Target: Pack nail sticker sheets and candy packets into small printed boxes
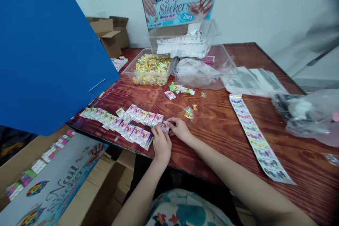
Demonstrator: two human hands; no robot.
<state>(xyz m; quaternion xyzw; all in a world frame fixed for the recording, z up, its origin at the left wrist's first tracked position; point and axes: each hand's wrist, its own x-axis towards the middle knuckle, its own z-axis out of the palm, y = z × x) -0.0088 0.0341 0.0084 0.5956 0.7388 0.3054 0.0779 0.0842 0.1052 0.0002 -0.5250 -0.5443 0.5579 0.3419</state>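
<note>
A small printed nail sticker box (165,126) lies at the right end of the upper row of little boxes (142,116). My left hand (162,143) has its fingers bent against the near left side of that box. From the right, my right hand (180,129) pinches its edge with thumb and forefinger. Below the upper row, a second overlapping row of little boxes (128,130), purple and green edged, runs along the table's front edge to the left.
Beyond my hands are loose boxes (181,89), small candy packets (189,113) and a tub of colourful packets (150,69). A sticker strip (254,130) and plastic bags (254,79) lie right. A blue panel (53,53) stands left, above an open carton (76,180).
</note>
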